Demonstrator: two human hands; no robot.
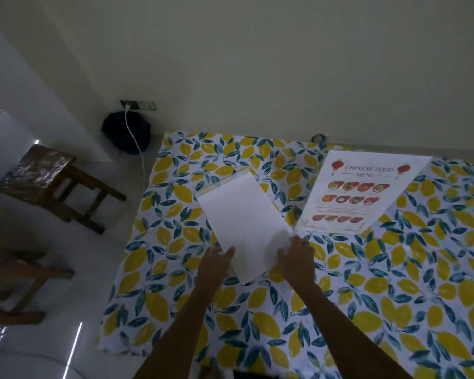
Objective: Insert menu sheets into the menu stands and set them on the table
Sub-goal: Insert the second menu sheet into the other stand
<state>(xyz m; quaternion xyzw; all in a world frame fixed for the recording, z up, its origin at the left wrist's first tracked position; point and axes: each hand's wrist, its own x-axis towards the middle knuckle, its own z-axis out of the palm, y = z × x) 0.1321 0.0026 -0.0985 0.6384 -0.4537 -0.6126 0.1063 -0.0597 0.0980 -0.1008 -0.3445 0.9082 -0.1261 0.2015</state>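
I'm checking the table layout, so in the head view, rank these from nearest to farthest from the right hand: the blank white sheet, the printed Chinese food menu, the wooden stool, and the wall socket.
1. Blank white sheet: touching the right hand, just left of it.
2. Chinese food menu: beyond it, on the tablecloth's far right.
3. Wall socket: far left, on the wall.
4. Wooden stool: farthest left, on the floor.

A table [394,310] draped in a lemon-and-leaf print cloth [257,337] stands against a pale wall. Near its middle lies a blank white sheet [244,222], angled, its far end over what appears to be a clear menu stand [225,179] lying flat, though the dim light leaves this unsure. To the far right lies a printed "Chinese Food Menu" sheet [361,195].
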